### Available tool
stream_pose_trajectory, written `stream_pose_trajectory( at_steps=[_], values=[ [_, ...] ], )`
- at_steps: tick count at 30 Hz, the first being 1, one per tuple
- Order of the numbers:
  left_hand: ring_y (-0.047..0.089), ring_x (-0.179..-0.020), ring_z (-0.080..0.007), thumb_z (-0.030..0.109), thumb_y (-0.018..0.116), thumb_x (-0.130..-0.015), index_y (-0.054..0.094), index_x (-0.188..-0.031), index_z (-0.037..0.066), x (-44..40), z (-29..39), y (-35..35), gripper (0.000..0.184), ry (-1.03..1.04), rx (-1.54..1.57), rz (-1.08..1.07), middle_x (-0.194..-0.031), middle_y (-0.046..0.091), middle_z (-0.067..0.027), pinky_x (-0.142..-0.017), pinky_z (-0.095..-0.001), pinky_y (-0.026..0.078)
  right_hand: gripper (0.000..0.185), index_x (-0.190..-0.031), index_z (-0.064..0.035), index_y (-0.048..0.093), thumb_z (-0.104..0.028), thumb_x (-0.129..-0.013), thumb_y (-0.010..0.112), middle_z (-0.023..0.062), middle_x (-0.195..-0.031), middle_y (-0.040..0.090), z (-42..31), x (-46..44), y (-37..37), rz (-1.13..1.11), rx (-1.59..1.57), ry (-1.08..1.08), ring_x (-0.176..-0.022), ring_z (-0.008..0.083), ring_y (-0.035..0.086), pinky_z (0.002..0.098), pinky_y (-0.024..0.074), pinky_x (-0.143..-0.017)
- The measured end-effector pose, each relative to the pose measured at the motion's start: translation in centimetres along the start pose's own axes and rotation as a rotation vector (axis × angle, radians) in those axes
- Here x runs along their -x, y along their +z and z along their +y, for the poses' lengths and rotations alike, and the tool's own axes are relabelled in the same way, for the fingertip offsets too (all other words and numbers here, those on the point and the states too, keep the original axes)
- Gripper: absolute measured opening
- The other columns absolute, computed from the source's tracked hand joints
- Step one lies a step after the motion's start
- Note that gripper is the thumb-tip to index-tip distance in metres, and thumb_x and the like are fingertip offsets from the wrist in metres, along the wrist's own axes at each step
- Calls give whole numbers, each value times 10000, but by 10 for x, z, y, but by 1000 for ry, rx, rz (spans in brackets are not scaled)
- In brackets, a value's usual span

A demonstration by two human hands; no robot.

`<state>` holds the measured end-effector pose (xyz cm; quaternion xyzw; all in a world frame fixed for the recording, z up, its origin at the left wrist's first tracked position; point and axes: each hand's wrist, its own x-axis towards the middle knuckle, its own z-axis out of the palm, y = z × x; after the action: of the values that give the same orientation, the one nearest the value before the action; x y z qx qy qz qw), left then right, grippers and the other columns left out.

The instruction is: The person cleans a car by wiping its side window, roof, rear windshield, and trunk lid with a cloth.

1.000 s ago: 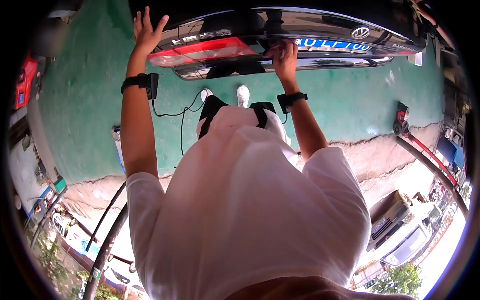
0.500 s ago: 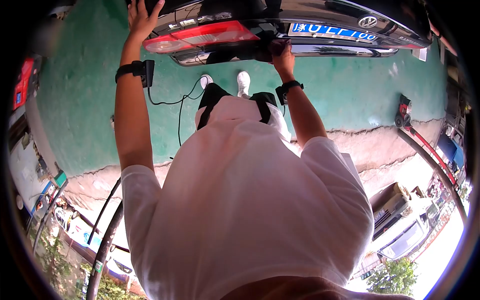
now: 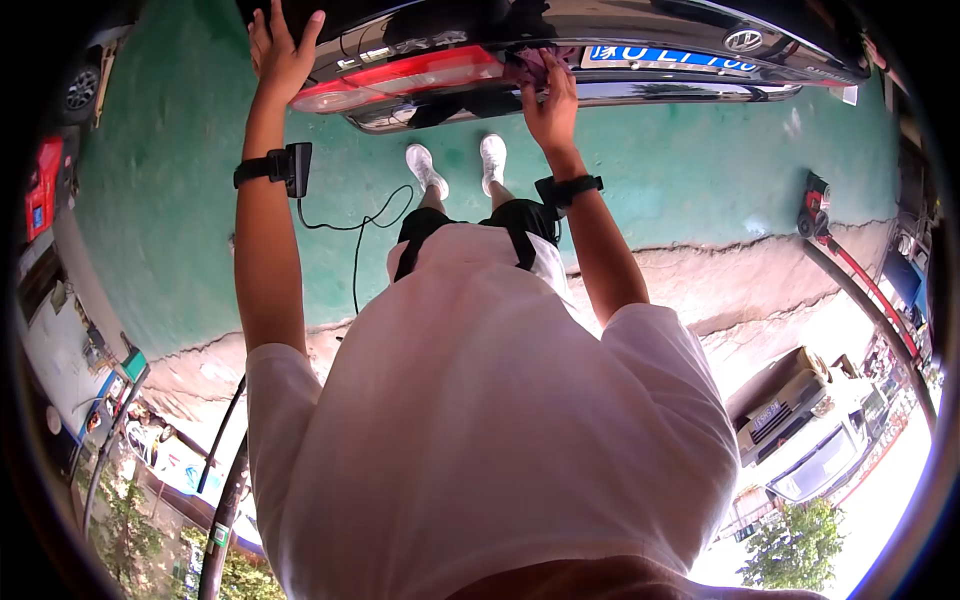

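My left hand [image 3: 285, 52] lies with spread fingers on the dark corner of a black car [image 3: 640, 22], above the red tail light [image 3: 420, 76]. My right hand [image 3: 553, 105] presses a dark reddish cloth [image 3: 525, 66] against the car's rear, between the tail light and the blue licence plate [image 3: 670, 60]. Part of the cloth is hidden by the fingers. Both wrists wear black bands with small devices, and a black cable [image 3: 358, 240] hangs from the left one.
Green floor [image 3: 180, 220] surrounds my white shoes [image 3: 493, 160]. A red and black floor jack [image 3: 818, 210] stands at the right. Behind me are a parked vehicle [image 3: 800, 430] and a dark post [image 3: 222, 530]; a red object [image 3: 42, 190] shows at the far left.
My right hand went down with the cloth, then back up against the car beside the plate. The left hand shifted slightly up and left. My feet show more fully now.
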<state>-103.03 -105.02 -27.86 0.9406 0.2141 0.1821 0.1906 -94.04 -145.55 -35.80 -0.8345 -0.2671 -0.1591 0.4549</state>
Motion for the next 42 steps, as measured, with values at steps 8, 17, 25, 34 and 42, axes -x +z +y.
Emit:
stream_pose_trajectory(
  at_steps=[8,17,25,34,42],
  values=[
    [120,-1520,-488,721,503,-933,246,-1607,104,7,28,-8,949,-47,-40,-11,-1637,139,-318,-1222,-556,141,509,-1291,-97,608,-60,-783,625,240,-987,714,88,110,9,-322,188,570,-905,462,681,503,556,-781],
    [108,-1533,-447,755,492,-916,247,-1608,157,11,23,-4,946,-15,-3,33,-1653,138,-265,-1202,-600,152,493,-1288,-54,593,60,-809,568,185,-1185,675,12,23,-25,-160,-15,178,-1042,414,653,451,537,-893],
    [89,-1542,-427,771,465,-917,212,-1620,169,13,32,-4,960,-69,-32,-2,-1662,131,-249,-1189,-628,144,398,-1211,-71,652,-183,-831,687,223,-991,716,59,19,17,-107,155,602,-957,449,676,497,545,-786],
    [58,-1542,-451,698,457,-964,243,-1612,146,25,53,0,877,-77,-33,12,-1669,94,-249,-1135,-753,58,341,-1143,-28,620,-137,-830,702,171,-970,737,-12,5,-25,-385,-127,442,-920,295,742,388,579,-738],
    [547,-1283,-398,361,763,-842,351,-1541,109,104,157,-11,849,239,582,-374,-1373,567,-227,-1088,-574,359,434,-1260,38,498,15,-872,690,185,-1085,705,-188,-69,-77,-441,-425,22,-1020,238,723,337,576,-858]
  ],
)
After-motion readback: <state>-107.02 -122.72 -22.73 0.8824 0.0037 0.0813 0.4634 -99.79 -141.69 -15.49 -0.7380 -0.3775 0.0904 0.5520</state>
